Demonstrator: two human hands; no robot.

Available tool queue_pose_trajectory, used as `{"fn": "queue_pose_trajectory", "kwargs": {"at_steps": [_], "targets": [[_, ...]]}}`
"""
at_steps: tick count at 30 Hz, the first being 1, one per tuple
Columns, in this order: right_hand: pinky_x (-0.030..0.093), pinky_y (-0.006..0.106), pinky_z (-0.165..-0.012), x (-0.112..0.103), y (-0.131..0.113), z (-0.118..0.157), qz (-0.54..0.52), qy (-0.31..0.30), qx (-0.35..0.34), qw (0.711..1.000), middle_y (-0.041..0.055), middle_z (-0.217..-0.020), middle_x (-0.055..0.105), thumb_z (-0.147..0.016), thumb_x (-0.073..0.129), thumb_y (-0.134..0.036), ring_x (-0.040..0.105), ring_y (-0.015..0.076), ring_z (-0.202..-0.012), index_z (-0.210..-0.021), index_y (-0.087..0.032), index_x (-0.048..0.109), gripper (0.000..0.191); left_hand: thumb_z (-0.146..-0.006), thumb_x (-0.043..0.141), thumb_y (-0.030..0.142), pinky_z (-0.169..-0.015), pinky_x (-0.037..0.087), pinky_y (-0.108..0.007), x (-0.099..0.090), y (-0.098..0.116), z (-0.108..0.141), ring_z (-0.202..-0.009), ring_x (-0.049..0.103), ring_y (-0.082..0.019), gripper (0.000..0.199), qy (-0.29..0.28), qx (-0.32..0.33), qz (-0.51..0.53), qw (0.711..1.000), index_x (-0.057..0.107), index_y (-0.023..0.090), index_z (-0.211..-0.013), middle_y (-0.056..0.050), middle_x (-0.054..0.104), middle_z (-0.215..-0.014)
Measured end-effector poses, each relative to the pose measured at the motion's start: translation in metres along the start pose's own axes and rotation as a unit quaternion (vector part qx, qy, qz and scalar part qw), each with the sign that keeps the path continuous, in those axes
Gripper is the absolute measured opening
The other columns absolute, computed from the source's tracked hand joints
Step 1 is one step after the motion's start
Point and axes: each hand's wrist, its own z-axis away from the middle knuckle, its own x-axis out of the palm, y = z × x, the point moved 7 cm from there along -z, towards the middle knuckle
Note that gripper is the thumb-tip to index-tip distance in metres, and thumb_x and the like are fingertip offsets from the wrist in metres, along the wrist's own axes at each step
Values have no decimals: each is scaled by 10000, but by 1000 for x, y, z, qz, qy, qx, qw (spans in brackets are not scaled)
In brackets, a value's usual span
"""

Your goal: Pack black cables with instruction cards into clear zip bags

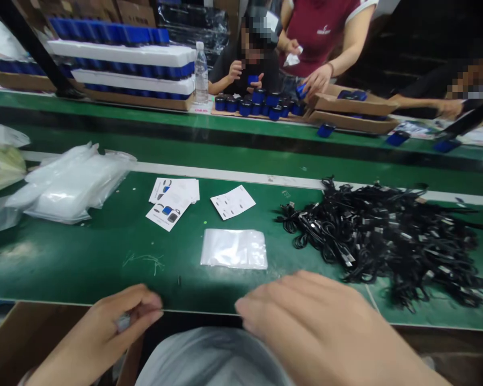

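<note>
At the near table edge, my left hand (123, 324) has its fingers curled and thumb tip near the fingertips. A small pale patch shows inside that curl; whether it is held is unclear. My right hand (309, 316), back up and blurred, hangs over the edge to the right, its fingertips partly hidden. Just beyond it lies a flat stack of clear plastic bags (234, 249). Printed cards (169, 206) overlap beyond my left hand, and another small card pile (233, 202) sits behind the bags. Right of these spreads a heap of black USB cables (382, 241).
White plastic bag packs (72, 182) are at left. Across the green table (104, 257), blue-and-black round items (261, 104) stand near a water bottle (201, 72) and cardboard trays (354, 110). White foam trays (132, 80) are stacked at back left. Several co-workers are opposite.
</note>
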Motion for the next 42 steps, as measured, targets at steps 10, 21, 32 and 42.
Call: {"fn": "queue_pose_trajectory", "kwargs": {"at_steps": [10, 21, 32, 42], "targets": [[475, 405, -804, 50, 65, -7, 138, 108, 29, 984, 161, -1150, 623, -906, 406, -103, 529, 281, -1122, -1066, -111, 601, 252, -882, 476, 274, -862, 493, -337, 63, 103, -60, -985, 596, -195, 222, 59, 228, -80, 969, 591, 240, -1068, -50, 624, -1073], [465, 378, -790, 50, 70, -9, 76, 137, 37, 987, 79, -1075, 679, -883, 459, -89, 566, 248, -1049, -989, -145, 630, 209, -907, 317, 100, -792, 540, -331, 77, 116, -69, -962, 642, -214, 335, 90, 338, -268, 898, 622, 118, -1045, -117, 691, -1053], [484, 380, -801, 49, 72, -10, 52, 134, 53, 988, 89, -1036, 684, -877, 461, -96, 580, 244, -1033, -1002, -168, 631, 223, -932, 358, 187, -583, 505, -207, 47, 114, -57, -588, 635, -120, 367, 144, 331, -203, 910, 659, 200, -724, 2, 671, -628], [459, 255, -545, 44, 82, -11, -262, 87, 288, 917, 36, -653, 590, -897, 459, -350, 568, 147, -604, -681, -162, 584, 313, -868, 480, 106, -749, 514, -213, 41, 99, -36, -768, 653, -117, 242, 197, 329, -127, 915, 688, 219, -921, -11, 693, -828]]}}
